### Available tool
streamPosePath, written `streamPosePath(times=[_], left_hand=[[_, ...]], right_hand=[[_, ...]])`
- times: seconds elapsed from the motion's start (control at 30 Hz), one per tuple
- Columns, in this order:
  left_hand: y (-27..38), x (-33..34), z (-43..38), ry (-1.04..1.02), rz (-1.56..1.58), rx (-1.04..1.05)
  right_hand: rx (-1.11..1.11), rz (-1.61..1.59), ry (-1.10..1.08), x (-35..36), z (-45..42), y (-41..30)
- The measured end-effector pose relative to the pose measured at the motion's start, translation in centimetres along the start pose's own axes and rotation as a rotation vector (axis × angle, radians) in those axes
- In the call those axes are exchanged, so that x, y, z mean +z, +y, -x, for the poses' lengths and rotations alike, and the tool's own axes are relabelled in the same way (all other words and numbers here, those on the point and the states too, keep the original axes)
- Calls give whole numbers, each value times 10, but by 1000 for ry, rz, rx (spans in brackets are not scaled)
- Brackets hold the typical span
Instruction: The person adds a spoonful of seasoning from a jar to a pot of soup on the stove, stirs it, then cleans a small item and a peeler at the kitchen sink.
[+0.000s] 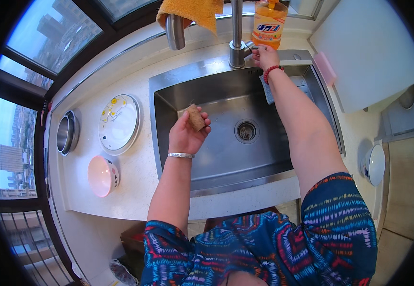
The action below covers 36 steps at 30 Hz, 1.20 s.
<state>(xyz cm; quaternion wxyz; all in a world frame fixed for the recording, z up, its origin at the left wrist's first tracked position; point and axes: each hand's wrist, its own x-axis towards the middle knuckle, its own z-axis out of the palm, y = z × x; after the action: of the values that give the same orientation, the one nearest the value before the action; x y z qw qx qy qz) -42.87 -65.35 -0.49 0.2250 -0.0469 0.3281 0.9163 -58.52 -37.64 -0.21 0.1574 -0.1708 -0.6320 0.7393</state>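
Note:
My left hand [188,130] is over the left side of a stainless steel sink [221,161], its fingers curled around a small brown scrubber [195,118] with a fibrous look. At the back of the sink, my right hand [267,57] has its fingers on the lever handle [254,48] of a brushed metal faucet [237,53]. The faucet's spout [175,32] hangs to the left with an orange-yellow cloth [192,14] draped over it. A drain strainer [246,131] sits in the basin floor. No water is seen running from the spout.
Left of the sink stand stacked plates [119,123], metal bowls [64,134] and a pink bowl [99,175]. An orange dish soap bottle [269,26] is behind my right hand. A light blue cloth [267,91] hangs beneath my right wrist. Rightward are a pink sponge [325,68] and a white bowl [375,165].

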Motion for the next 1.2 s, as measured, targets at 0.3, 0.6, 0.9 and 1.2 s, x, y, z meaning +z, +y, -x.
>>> streamPosePath(times=[0.3,0.6,0.9,1.2], left_hand=[[-14,-5,-53,126,103,-84],[-48,10,-85,363,133,-122],[-66,-3,-77,444,-1009,270],[-37,13,-58,315,121,-10]], right_hand=[[-43,-113,-33,-4,-19,4],[-209,201,-667,55,141,72],[316,-47,-626,75,129,67],[-170,81,-614,77,162,61]])
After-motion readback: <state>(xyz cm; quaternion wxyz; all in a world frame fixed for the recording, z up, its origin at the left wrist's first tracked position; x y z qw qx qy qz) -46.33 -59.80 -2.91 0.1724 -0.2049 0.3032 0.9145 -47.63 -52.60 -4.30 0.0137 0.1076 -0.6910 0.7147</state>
